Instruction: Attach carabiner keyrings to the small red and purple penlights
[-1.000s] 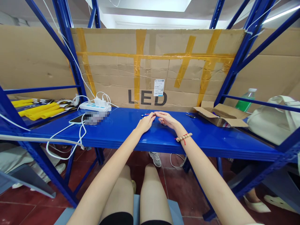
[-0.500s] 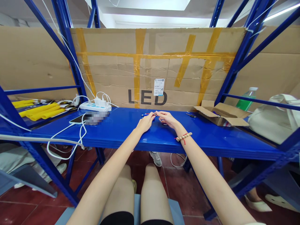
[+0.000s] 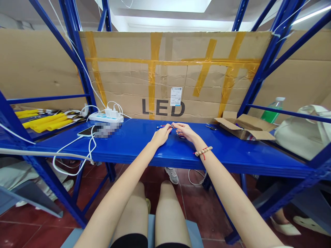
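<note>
Above the blue tabletop [image 3: 134, 141], my left hand [image 3: 161, 135] and my right hand [image 3: 186, 131] meet at the fingertips. Both are closed in a pinch around something small, partly metallic and reddish, that I cannot make out. A blue, pen-like item [image 3: 159, 127] lies just behind the left fingers, partly covered by them. Under the right hand's curled fingers shows a small dark item [image 3: 181, 137], mostly hidden. A beaded bracelet with red string [image 3: 203, 151] circles my right wrist.
To the left are a white power strip [image 3: 103, 118] with chargers, a phone [image 3: 85, 132], white cables and yellow items [image 3: 49, 123]. Small dark scissors [image 3: 211, 127], an open cardboard box [image 3: 229, 124], a green-liquid bottle [image 3: 271, 112] and a white bag [image 3: 301, 132] are rightward. Cardboard stands behind.
The view has shifted very slightly. Both hands stay at the same spot, fingertips together, with only a tiny movement of the fingers.
</note>
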Available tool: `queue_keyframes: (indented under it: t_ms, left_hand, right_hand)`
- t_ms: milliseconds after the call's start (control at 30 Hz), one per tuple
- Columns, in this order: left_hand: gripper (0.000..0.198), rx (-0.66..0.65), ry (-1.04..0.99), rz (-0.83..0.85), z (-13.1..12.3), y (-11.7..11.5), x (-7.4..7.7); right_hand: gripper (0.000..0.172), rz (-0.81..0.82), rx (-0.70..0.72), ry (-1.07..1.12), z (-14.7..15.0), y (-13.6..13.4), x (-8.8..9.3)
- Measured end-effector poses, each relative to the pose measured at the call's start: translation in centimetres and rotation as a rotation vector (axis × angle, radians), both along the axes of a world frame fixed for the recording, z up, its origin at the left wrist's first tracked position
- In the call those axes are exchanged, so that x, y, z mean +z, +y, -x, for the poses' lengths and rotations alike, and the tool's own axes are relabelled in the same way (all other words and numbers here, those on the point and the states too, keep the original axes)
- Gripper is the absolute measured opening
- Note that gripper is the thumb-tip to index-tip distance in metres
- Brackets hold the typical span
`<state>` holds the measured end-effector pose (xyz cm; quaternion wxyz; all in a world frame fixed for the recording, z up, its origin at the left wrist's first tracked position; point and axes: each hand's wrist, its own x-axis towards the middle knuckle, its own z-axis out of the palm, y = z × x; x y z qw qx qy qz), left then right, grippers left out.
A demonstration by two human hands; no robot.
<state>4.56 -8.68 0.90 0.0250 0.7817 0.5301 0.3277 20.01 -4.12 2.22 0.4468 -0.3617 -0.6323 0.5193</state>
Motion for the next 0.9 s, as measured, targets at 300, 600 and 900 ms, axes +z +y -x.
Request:
queue_keyframes:
  t_ms: [300,600,900]
  left_hand:
    - [0.025,0.007,-0.004,-0.005,0.00,-0.11,0.10]
    - [0.017,-0.045,0.012,-0.018,0.23,-0.14,-0.04]
    - [0.012,-0.174,-0.016,-0.064,0.41,-0.08,-0.13]
  right_hand:
    - [0.039,0.013,-0.011,-0.048,-0.05,-0.16,-0.04]
    - [0.032,0.087,0.024,-0.109,-0.26,-0.41,-0.04]
    - [0.033,0.123,0.067,-0.130,-0.60,-0.38,-0.28]
